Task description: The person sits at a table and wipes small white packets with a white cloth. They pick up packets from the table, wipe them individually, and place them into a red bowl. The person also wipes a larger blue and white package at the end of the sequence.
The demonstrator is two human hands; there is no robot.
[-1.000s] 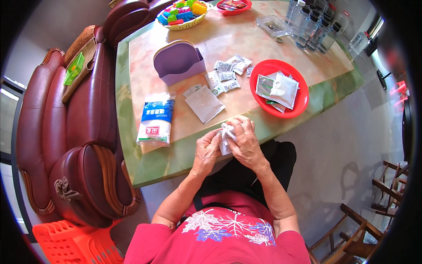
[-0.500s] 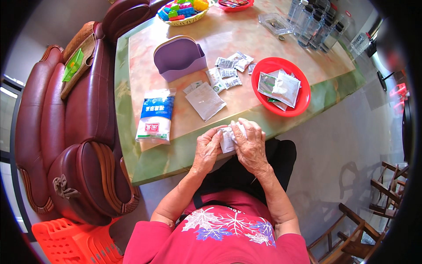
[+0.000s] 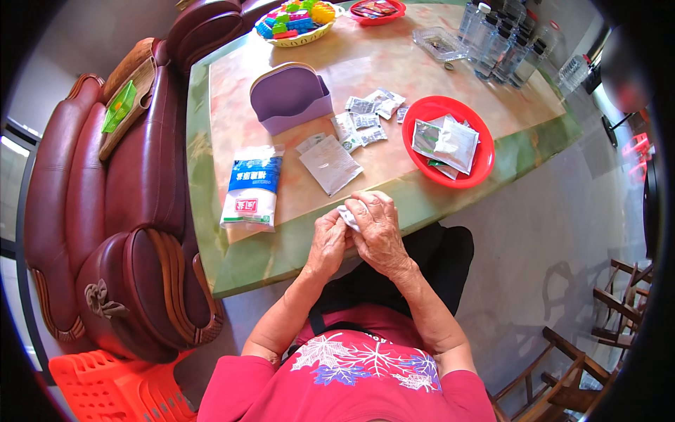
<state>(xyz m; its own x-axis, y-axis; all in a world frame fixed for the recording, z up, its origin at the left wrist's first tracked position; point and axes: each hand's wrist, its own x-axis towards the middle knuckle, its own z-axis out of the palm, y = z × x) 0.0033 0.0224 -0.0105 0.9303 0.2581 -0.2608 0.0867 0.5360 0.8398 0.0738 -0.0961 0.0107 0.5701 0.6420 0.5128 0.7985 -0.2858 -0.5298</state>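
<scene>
My left hand (image 3: 329, 243) and my right hand (image 3: 377, 228) meet at the near edge of the marble table (image 3: 246, 260), both gripping a small white packet (image 3: 348, 216) that is mostly hidden by the fingers. Just beyond them lies a flat silver pouch (image 3: 330, 164). A white and blue bag (image 3: 252, 188) lies to the left. Several small sachets (image 3: 365, 119) are scattered further back, beside a red plate (image 3: 482, 162) that holds silver pouches.
A purple holder (image 3: 290, 98) stands mid-table. A basket of coloured blocks (image 3: 295, 20), a red dish (image 3: 375, 10), a clear tray (image 3: 439, 43) and several bottles (image 3: 492, 42) line the far side. A maroon sofa (image 3: 119, 211) flanks the left, an orange crate (image 3: 116, 387) below it, wooden chairs (image 3: 605, 330) at the right.
Both hands have stayed together at the table edge, kneading the small white packet; the fingers have shifted slightly over it. Nothing else on the table has moved.
</scene>
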